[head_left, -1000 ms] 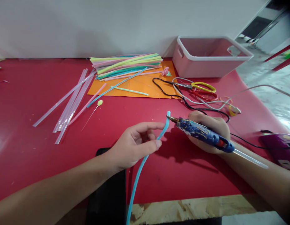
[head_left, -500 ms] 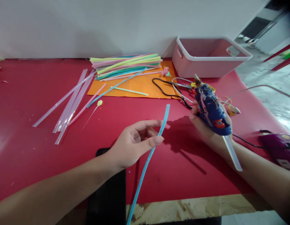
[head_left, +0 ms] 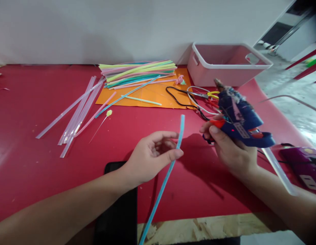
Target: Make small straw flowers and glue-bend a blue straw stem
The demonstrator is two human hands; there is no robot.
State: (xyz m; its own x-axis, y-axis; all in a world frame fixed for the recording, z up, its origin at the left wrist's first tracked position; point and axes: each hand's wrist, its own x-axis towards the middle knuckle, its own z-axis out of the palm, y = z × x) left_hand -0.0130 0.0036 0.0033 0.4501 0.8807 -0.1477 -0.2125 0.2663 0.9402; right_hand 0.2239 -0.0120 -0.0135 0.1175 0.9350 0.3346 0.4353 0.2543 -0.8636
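A red-covered table (head_left: pixel 32 177) runs back to the wall, its near edge showing bare plywood (head_left: pixel 199 228). At the back middle lies an orange sheet (head_left: pixel 158 93) with a bundle of coloured straws (head_left: pixel 140 69) piled across its far side. Left of the sheet, pale clear straws (head_left: pixel 78 112) lie fanned out, with a thin pin (head_left: pixel 103 119) beside them. A pink tub (head_left: pixel 224 73) stands at the back right; in front of it lie scissors (head_left: pixel 211 93) among tangled cables (head_left: pixel 183 98). A purple object (head_left: pixel 304 165) sits at the right edge, and a flat black slab (head_left: pixel 117 214), possibly a phone, at the near edge.

Bare red tabletop (head_left: pixel 27 163) at near left, loose straws (head_left: pixel 76 114) behind, cords (head_left: pixel 176 98) and bin (head_left: pixel 224 65) crowding beyond the glue gun (head_left: pixel 239 119)
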